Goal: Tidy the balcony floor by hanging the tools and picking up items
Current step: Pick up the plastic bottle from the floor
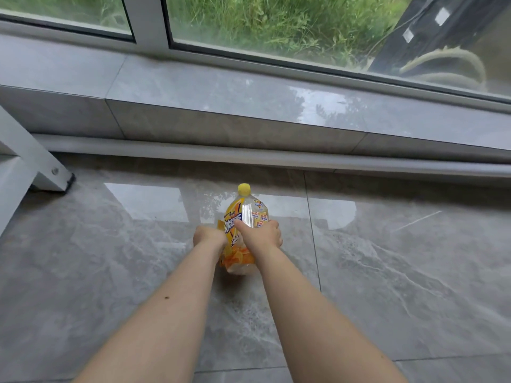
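Yellow and orange plastic marks the bottle (pixel 244 225), a clear drink bottle with a yellow cap (pixel 244 189) and a printed label showing orange slices near its base. The label carries large white Chinese characters on a blue and orange band; they are partly covered by the fingers and too blurred to read with any confidence, and the small red and white panels higher on the bottle are likewise illegible. The bottle sits low over the glossy grey floor tiles (pixel 387 272), its cap pointing away toward the raised grey sill (pixel 221 106); whether its base touches the floor I cannot tell.

Both hands grasp it. The left hand (pixel 208 236) is on the bottle's left side, fingers curled out of sight behind the label. The right hand (pixel 262 234) wraps the bottle's right side, thumb lying across the label and fingertips at the clear plastic.

Left of the bottle, well apart, a white metal frame leg (pixel 41 167) stands on the floor. Beyond the bottle, past the sill, a window (pixel 249 23) shows green grass.
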{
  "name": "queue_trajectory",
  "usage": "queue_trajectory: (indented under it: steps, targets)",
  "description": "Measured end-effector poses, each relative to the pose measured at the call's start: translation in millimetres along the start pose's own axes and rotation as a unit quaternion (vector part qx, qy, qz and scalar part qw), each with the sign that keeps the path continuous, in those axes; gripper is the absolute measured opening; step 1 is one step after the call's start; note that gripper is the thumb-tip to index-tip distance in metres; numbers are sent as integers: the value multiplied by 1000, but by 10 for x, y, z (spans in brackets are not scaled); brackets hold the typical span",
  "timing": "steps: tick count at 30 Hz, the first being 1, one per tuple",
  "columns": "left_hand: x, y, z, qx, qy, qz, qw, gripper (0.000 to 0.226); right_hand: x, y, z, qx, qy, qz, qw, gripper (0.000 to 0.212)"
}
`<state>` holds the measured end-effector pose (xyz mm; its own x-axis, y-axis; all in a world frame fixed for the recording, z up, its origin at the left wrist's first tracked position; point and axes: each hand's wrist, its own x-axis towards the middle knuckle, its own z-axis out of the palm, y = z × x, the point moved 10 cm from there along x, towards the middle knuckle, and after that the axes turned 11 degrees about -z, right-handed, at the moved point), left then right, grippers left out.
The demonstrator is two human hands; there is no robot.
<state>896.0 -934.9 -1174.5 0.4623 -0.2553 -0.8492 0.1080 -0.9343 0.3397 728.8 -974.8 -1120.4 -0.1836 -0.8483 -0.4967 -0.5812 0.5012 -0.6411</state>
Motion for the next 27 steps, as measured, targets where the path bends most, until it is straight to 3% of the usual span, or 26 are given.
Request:
queue_trajectory:
  steps: [13,18,21,27]
  targets:
    - [-850,649,-20,-38,26,87,995,25,-161,-271,-876,99,15,29,995,83]
    - [-1771,908,-187,-61,55,128,988,18,-556,-485,-1487,153,14,47,987,86]
    - [-2384,1001,-204,-50,42,132,989,2,-871,-626,-1956,177,24,60,982,84]
    - [-3494,1083,-92,-16,-6,133,991,4,-1491,-758,-2902,203,55,81,974,79]
